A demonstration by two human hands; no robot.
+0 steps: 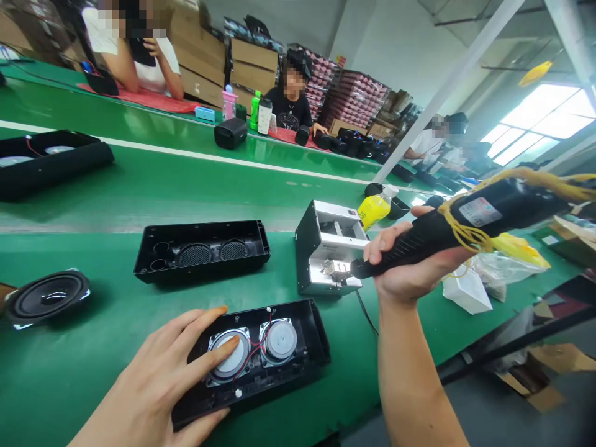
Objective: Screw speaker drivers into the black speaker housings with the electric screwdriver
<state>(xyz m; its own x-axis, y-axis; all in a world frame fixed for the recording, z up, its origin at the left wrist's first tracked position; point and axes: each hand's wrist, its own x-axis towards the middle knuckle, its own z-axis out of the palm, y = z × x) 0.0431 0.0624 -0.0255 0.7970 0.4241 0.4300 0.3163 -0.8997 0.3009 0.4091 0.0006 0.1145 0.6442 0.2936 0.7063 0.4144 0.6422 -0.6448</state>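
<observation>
A black speaker housing (302, 347) with two small round drivers and red-black wires lies on the green table. My left hand (172, 366) grips its left end, thumb on the near side, one finger over the left driver. My right hand (410, 261) is wrapped round a black electric screwdriver (419, 239) with a yellow cord. The tool's tip meets the front of a silver and black screw feeder (326, 248) in this view; whether it holds a screw is too small to tell.
An open black housing (202, 253) lies behind my left hand, a large loose speaker (49, 298) at the left. A yellow bottle (375, 208) stands behind the feeder, a white box (468, 290) at the right. People sit across the green conveyor (186, 180).
</observation>
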